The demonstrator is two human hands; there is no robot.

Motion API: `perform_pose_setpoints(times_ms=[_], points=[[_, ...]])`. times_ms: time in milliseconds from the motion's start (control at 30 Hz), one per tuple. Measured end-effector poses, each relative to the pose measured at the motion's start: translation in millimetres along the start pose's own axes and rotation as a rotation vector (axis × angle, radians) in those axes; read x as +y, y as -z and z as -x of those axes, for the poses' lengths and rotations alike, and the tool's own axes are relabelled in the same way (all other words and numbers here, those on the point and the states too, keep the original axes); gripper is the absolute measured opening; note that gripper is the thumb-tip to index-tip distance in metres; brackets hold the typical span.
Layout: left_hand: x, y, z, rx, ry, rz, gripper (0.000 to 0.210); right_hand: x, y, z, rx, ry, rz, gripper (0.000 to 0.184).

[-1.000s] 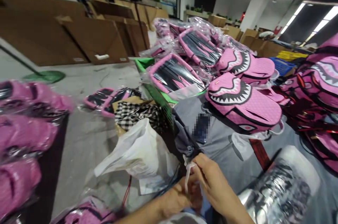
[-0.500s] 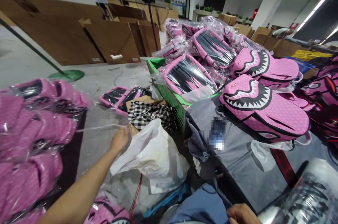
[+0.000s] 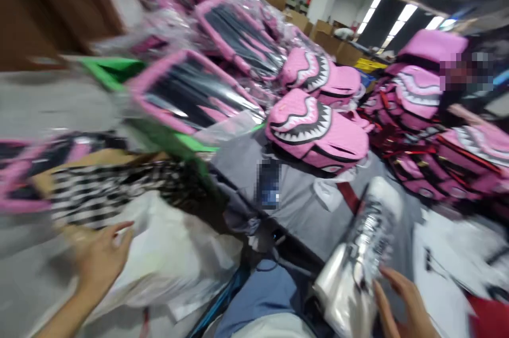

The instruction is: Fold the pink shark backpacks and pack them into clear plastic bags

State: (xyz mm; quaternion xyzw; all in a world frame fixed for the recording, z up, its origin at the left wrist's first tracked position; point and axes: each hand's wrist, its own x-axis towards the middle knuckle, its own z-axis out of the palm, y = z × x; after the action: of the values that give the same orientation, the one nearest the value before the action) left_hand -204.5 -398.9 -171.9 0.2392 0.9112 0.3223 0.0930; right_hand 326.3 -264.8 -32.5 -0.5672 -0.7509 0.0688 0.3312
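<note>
My left hand hovers at the edge of a white plastic bag, thumb and fingers apart with nothing between them. Black-and-white checked cloth lies just beyond that hand. At the lower right, my right hand has its fingers apart beside a bundle of clear printed plastic bags; whether the fingertips touch it I cannot tell. The bundle rests on a grey-covered table. Farther back on the table lies a pink shark-mouth backpack, with a similar backpack behind it.
A green-rimmed crate heaped with plastic-wrapped pink backpacks stands left of the table. More pink backpacks pile up at the right, where another person's arm shows. Cardboard boxes stand at the far left.
The view has swung right. My left hand was closed and stretched out by a pale strip; now it is over the white bag, fingers apart. My right hand has come to the clear bag bundle.
</note>
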Motion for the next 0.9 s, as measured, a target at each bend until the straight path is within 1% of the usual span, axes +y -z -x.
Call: perform_pose_setpoints(times_ms=[33, 67, 100, 133, 167, 200, 233, 300, 367, 433, 467, 533, 600, 633, 700, 767, 833, 900], points=[[16.5, -14.0, 15.7, -0.013, -0.077, 0.072, 0.042, -5.4, 1.1, -2.4, 0.025, 0.011, 0.072, 0.036], [36.5, -31.4, 34.6, -0.069, -0.114, 0.18, 0.04, -8.6, -1.9, -5.0, 0.04, 0.026, 0.127, 0.041], [59.4, -50.9, 56.3, -0.218, -0.158, 0.311, 0.036, -8.1, -7.4, -8.1, 0.035, 0.008, 0.18, 0.048], [84.8, -71.0, 79.7, -0.433, -0.22, 0.412, 0.035, -3.3, -13.6, -11.2, 0.049, -0.021, 0.227, 0.054], [111.8, -90.8, 103.3, -0.616, -0.295, 0.482, 0.037, 5.3, -18.7, -13.8, 0.073, -0.071, 0.262, 0.06], [139.5, -109.8, 125.6, -0.738, -0.363, 0.536, 0.042, 16.9, -22.0, -14.8, 0.096, -0.131, 0.281, 0.065], [167.3, -127.7, 145.0, -0.816, -0.433, 0.583, 0.045, 29.9, -23.5, -13.6, 0.12, -0.191, 0.277, 0.069], [220.4, -159.9, 172.2, -0.899, -0.546, 0.632, 0.053, 55.1, -24.6, -4.0, 0.135, -0.306, 0.195, 0.075], [265.4, -186.7, 183.8, -0.97, -0.642, 0.6, 0.056, 73.4, -31.1, 12.5, 0.099, -0.408, 0.034, 0.077], [297.9, -207.2, 185.3, -1.063, -0.742, 0.518, 0.049, 82.5, -48.2, 30.1, 0.07, -0.481, -0.109, 0.075], [308.9, -215.2, 184.1, -1.104, -0.784, 0.475, 0.043, 84.1, -59.7, 37.5, 0.08, -0.503, -0.148, 0.073], [322.2, -227.1, 181.0, -1.153, -0.824, 0.41, 0.033, 83.5, -83.9, 47.4, 0.154, -0.52, -0.165, 0.066], [328.2, -234.5, 178.2, -1.163, -0.811, 0.357, 0.027, 80.5, -102.9, 50.2, 0.24, -0.526, -0.144, 0.06], [330.2, -236.9, 177.2, -1.166, -0.802, 0.331, 0.026, 78.9, -109.1, 49.5, 0.264, -0.525, -0.13, 0.059], [334.6, -239.9, 176.1, -1.169, -0.793, 0.293, 0.026, 76.2, -115.0, 45.8, 0.28, -0.498, -0.092, 0.064], [340.3, -240.9, 176.1, -1.174, -0.787, 0.266, 0.027, 74.0, -115.5, 40.7, 0.275, -0.447, -0.063, 0.077], [346.9, -240.0, 176.4, -1.175, -0.794, 0.251, 0.029, 71.4, -114.3, 34.8, 0.263, -0.406, -0.064, 0.089], [354.0, -235.9, 176.6, -1.159, -0.824, 0.252, 0.031, 68.1, -113.9, 27.7, 0.261, -0.397, -0.101, 0.093]])
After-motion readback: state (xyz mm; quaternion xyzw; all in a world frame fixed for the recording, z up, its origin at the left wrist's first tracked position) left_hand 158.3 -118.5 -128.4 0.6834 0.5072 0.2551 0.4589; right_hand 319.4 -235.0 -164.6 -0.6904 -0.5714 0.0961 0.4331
